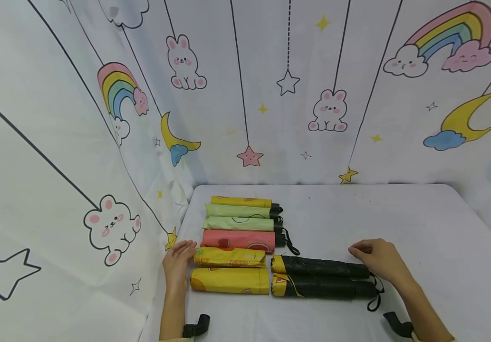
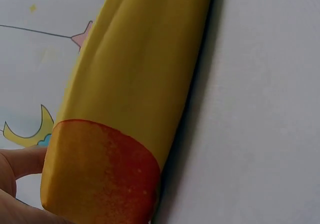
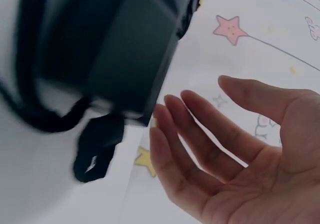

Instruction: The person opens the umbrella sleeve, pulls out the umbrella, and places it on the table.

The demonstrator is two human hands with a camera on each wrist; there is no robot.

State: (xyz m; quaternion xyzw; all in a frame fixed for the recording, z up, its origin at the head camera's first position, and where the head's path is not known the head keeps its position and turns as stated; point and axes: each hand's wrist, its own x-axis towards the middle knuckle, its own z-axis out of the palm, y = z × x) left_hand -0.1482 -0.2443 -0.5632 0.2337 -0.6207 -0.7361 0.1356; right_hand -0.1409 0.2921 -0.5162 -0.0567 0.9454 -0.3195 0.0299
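Folded umbrellas lie in a row on the white table. Two flat yellow sleeves, a front one point(image 1: 230, 281) and one behind it point(image 1: 230, 257), lie at the left. Two black folded umbrellas with yellow ends, a front one point(image 1: 324, 287) and a rear one point(image 1: 320, 266), point at them from the right. My left hand point(image 1: 178, 263) is beside the left ends of the yellow sleeves, fingers fairly straight; whether it touches one I cannot tell. By the rear black umbrella's handle end my right hand point(image 1: 380, 259) hovers, fingers loosely bent, holding nothing. A black handle point(image 3: 115, 49) fills the right wrist view's upper left.
Behind lie a red sleeved umbrella point(image 1: 238, 240), two light green ones, the nearer point(image 1: 238, 223) and the farther point(image 1: 236, 211), and a yellow one point(image 1: 241, 201), their black handles to the right. A patterned white curtain point(image 1: 211, 118) stands behind the table point(image 1: 399, 213).
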